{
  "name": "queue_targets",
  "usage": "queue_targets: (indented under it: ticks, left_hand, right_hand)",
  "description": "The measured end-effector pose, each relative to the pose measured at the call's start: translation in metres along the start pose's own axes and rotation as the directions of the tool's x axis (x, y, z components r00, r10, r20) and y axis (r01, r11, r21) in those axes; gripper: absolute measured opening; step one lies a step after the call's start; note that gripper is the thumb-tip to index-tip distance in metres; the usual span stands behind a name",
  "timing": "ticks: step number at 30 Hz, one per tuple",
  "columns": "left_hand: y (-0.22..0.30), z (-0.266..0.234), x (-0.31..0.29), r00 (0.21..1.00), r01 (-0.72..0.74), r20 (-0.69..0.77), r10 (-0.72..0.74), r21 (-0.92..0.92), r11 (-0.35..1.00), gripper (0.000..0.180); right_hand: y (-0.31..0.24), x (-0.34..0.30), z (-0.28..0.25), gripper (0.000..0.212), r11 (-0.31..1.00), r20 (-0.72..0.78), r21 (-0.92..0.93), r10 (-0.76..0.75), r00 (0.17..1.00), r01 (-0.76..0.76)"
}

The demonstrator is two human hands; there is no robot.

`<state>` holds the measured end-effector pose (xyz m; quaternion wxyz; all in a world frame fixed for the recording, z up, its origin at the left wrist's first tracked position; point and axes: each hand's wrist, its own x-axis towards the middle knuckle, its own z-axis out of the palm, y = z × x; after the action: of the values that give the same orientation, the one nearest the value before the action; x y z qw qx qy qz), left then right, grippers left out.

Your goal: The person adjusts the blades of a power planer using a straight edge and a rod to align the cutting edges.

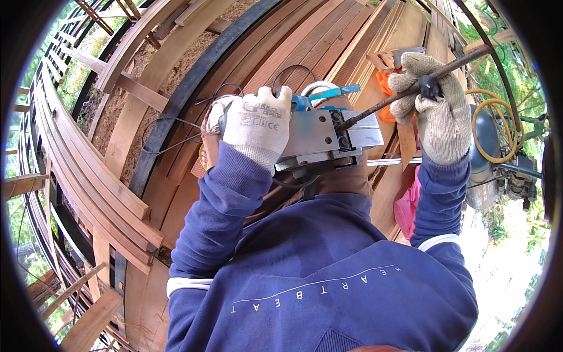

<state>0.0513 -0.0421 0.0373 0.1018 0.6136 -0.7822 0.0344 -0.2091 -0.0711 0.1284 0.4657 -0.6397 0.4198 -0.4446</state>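
Clamping left hand [258, 126] on power tool [309, 134], held before our torso [328, 258], metal face up; right hand [441, 111] bears rusty rod [381, 106] across palm, finger closure we cannot tell. Rod end reaches slot [341, 131]; with rod there, we judge work unfinished. Hidden: handle under left hand, exact rod contact. Dark lump [430, 88] by palm unclear.

- The planer [319, 134] lies crosswise just before me, my left fingers [284, 98] at its left end.
- The rod [378, 107] runs up and rightward across my right fingers [422, 62], its lower end at the planer's right part.
- Boards [311, 32] stretch away behind the planer.
- More boards lie side by side well to my left.
- A tank [484, 190] stands right of my right forearm [441, 190].
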Motion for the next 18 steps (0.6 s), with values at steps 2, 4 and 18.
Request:
queue_targets:
  ticks: [2,4,18]
  left_hand:
    - [0.0000,0.0003,0.0003,1.000,-0.001,-0.001,0.001,0.000,1.000,0.018]
    - [-0.0002,0.0005,0.0003,1.000,-0.003,-0.001,0.003,0.001,1.000,0.018]
    - [0.0011,-0.0006,0.0021,0.997,0.048,0.061,-0.047,-0.012,0.999,0.030]
  right_hand:
    - [-0.0010,-0.0004,0.0013,0.048,1.000,-0.002,-0.002,-0.005,1.000,0.005]
    - [-0.0008,-0.0003,0.0012,0.048,1.000,0.003,0.002,-0.006,1.000,0.006]
    - [-0.0011,0.0002,0.0047,0.045,0.999,-0.029,0.010,0.053,0.998,-0.053]
